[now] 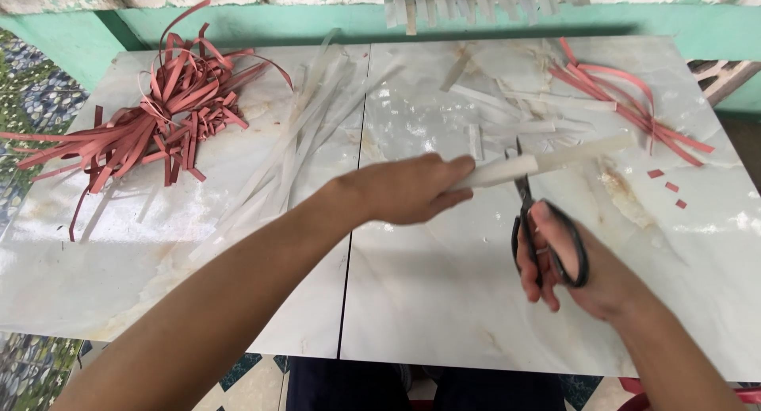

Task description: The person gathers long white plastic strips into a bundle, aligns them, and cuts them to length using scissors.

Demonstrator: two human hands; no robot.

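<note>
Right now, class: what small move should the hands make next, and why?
Probably close the scissors. The right hand holds their blades open around the white strip, which the left hand holds level across them, uncut.

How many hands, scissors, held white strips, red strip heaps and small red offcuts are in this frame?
hands: 2, the left hand and the right hand
scissors, in the right hand: 1
white strip, in the left hand: 1
red strip heaps: 2, the left heap and the right heap
small red offcuts: 3
Total: 9
</note>
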